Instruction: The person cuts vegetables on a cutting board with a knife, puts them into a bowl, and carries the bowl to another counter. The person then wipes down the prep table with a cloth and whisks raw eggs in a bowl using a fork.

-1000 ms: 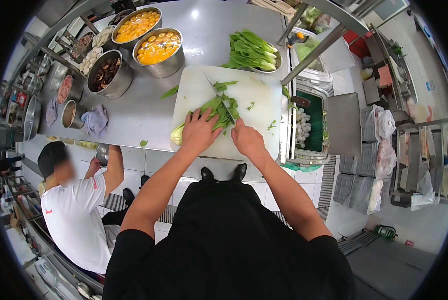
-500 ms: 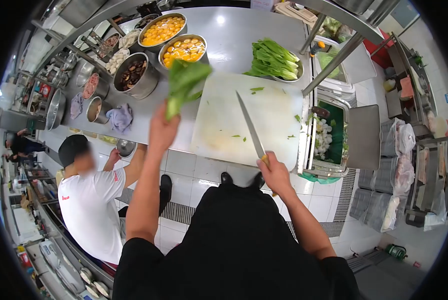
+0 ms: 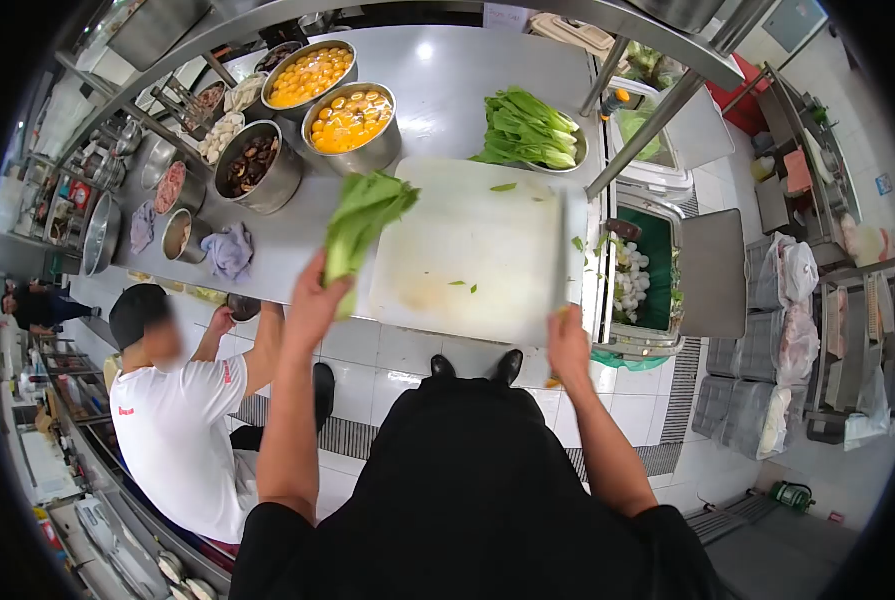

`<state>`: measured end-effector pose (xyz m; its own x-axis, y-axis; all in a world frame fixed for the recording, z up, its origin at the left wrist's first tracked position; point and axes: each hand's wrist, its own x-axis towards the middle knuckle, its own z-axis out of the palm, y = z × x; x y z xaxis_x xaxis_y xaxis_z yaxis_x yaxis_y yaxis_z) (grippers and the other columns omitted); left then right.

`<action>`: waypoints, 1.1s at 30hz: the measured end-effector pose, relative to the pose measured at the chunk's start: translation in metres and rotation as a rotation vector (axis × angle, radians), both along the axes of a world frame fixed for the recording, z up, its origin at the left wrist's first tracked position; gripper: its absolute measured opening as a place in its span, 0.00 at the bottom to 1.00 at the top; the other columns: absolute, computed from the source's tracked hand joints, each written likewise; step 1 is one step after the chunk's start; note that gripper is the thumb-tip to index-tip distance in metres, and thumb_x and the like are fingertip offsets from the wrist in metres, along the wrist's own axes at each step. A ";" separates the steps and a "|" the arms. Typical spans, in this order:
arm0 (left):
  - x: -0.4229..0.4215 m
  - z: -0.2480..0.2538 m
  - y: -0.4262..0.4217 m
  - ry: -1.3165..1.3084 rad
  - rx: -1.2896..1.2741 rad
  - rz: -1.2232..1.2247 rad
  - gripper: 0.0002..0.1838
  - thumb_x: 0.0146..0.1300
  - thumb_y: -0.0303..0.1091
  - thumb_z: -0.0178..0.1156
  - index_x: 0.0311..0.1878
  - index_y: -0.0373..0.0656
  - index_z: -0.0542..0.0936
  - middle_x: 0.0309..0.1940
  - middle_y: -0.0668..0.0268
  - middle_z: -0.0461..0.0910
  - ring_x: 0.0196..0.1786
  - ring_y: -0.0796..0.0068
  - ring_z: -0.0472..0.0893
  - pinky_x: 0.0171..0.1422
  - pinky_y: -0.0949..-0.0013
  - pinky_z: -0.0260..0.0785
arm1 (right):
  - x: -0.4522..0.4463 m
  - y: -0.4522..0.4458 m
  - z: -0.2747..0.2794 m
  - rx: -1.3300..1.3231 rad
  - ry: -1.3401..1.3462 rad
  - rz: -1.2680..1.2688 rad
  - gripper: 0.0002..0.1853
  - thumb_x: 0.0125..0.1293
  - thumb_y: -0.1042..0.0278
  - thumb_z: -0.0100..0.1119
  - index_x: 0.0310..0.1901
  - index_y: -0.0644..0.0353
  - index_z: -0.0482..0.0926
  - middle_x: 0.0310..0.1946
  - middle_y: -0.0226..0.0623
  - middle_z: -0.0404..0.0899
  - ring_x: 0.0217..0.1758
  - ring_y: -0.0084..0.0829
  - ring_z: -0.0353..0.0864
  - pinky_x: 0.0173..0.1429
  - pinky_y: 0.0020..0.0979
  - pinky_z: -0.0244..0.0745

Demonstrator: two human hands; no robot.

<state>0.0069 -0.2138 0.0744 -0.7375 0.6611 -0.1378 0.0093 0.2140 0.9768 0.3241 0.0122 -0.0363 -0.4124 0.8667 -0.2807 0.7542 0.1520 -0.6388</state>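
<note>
My left hand [image 3: 318,300] is closed round the pale stem end of some leafy greens [image 3: 363,220], held up at the left edge of the white cutting board [image 3: 458,255]. Over the board's right side, my right hand [image 3: 570,345] grips the handle of a knife [image 3: 565,250], whose blade is motion-blurred and points away from me. A few green scraps [image 3: 505,187] lie on the board. Behind it, more leafy greens [image 3: 528,128] rest on a metal bowl.
Metal pots hold egg yolks [image 3: 353,120] and dark mushrooms [image 3: 253,170]. A purple cloth [image 3: 230,252] lies at the left. A co-worker [image 3: 178,410] in white is low at the left. Right of the board stands a green-lined bin [image 3: 658,240]; a shelf post [image 3: 648,135] slants above.
The greens under my left hand on the board are gone from there, and that hand now holds leafy greens up at the left. The knife has moved to the board's right side.
</note>
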 end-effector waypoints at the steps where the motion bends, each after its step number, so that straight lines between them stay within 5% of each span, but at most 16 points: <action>1: 0.014 -0.015 0.010 -0.181 0.072 0.002 0.25 0.63 0.26 0.59 0.65 0.36 0.72 0.49 0.64 0.81 0.49 0.79 0.79 0.53 0.75 0.71 | 0.020 0.000 0.017 0.098 -0.069 -0.003 0.22 0.74 0.54 0.53 0.60 0.62 0.67 0.32 0.60 0.82 0.37 0.62 0.83 0.42 0.55 0.75; 3: 0.040 -0.045 0.040 -0.618 0.290 0.046 0.25 0.65 0.27 0.59 0.66 0.35 0.72 0.53 0.62 0.81 0.53 0.75 0.81 0.56 0.74 0.73 | 0.050 0.001 0.031 0.094 -0.018 0.019 0.23 0.73 0.55 0.54 0.60 0.63 0.68 0.29 0.59 0.82 0.36 0.61 0.83 0.40 0.55 0.74; 6: 0.064 -0.073 0.098 -0.812 0.400 0.089 0.24 0.66 0.30 0.61 0.64 0.36 0.74 0.52 0.62 0.81 0.49 0.72 0.82 0.52 0.72 0.74 | 0.054 -0.011 0.055 0.040 0.002 -0.017 0.23 0.72 0.54 0.56 0.59 0.64 0.70 0.29 0.59 0.82 0.35 0.62 0.82 0.39 0.53 0.73; 8: 0.066 -0.108 0.126 -0.411 0.125 0.052 0.23 0.65 0.34 0.64 0.61 0.34 0.75 0.47 0.61 0.82 0.44 0.69 0.82 0.47 0.68 0.74 | 0.053 -0.017 0.063 0.061 0.017 0.032 0.23 0.71 0.54 0.57 0.58 0.65 0.72 0.29 0.60 0.82 0.36 0.63 0.82 0.40 0.53 0.74; 9: 0.070 -0.110 0.128 -0.414 0.126 0.048 0.23 0.65 0.34 0.64 0.61 0.34 0.75 0.47 0.61 0.82 0.44 0.69 0.82 0.47 0.68 0.74 | 0.052 -0.020 0.063 0.062 0.015 0.028 0.23 0.71 0.54 0.57 0.58 0.65 0.72 0.29 0.60 0.82 0.36 0.63 0.82 0.40 0.53 0.74; 11: 0.074 -0.114 0.130 0.369 -0.422 0.123 0.22 0.64 0.37 0.65 0.58 0.35 0.77 0.40 0.60 0.80 0.38 0.65 0.80 0.45 0.64 0.73 | 0.049 -0.024 0.064 0.079 0.044 0.060 0.23 0.71 0.55 0.58 0.58 0.65 0.72 0.29 0.60 0.82 0.35 0.62 0.82 0.40 0.53 0.74; 16: 0.068 -0.097 0.107 0.224 -0.271 0.085 0.24 0.58 0.35 0.67 0.58 0.42 0.79 0.45 0.57 0.80 0.47 0.57 0.81 0.55 0.58 0.73 | 0.052 -0.028 0.060 0.046 0.063 0.111 0.21 0.71 0.56 0.57 0.57 0.63 0.71 0.29 0.58 0.82 0.35 0.62 0.82 0.40 0.52 0.75; 18: 0.070 -0.097 0.101 0.549 -0.038 -0.221 0.25 0.56 0.34 0.68 0.59 0.45 0.79 0.56 0.57 0.77 0.59 0.57 0.78 0.63 0.58 0.72 | 0.055 -0.028 0.051 0.084 0.038 0.165 0.21 0.71 0.56 0.56 0.57 0.62 0.71 0.29 0.58 0.82 0.35 0.62 0.82 0.40 0.53 0.74; 21: 0.078 -0.098 0.103 0.602 -0.077 -0.348 0.25 0.56 0.33 0.68 0.59 0.45 0.80 0.63 0.58 0.73 0.65 0.55 0.74 0.69 0.59 0.68 | 0.051 -0.023 0.052 -0.007 -0.095 0.226 0.20 0.71 0.55 0.55 0.56 0.61 0.71 0.29 0.59 0.82 0.35 0.62 0.82 0.41 0.55 0.74; 25: 0.094 -0.100 0.107 0.470 -0.112 -0.288 0.25 0.56 0.34 0.69 0.59 0.44 0.80 0.63 0.58 0.73 0.66 0.54 0.73 0.70 0.58 0.67 | 0.037 -0.033 0.081 -0.058 -0.104 0.297 0.19 0.71 0.55 0.55 0.53 0.61 0.71 0.29 0.59 0.82 0.35 0.63 0.81 0.42 0.57 0.74; 33: 0.090 -0.099 0.113 0.778 -0.058 -0.296 0.18 0.53 0.33 0.68 0.49 0.43 0.81 0.54 0.60 0.75 0.58 0.55 0.75 0.64 0.57 0.71 | 0.025 -0.045 0.092 -0.027 -0.102 0.448 0.14 0.70 0.59 0.53 0.47 0.61 0.70 0.24 0.56 0.81 0.31 0.62 0.81 0.40 0.57 0.74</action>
<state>0.0970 -0.1004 -0.0250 -0.4326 0.8502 0.2999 0.7410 0.1458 0.6555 0.3491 -0.0326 0.0553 -0.7137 0.6009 -0.3599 0.6774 0.4615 -0.5728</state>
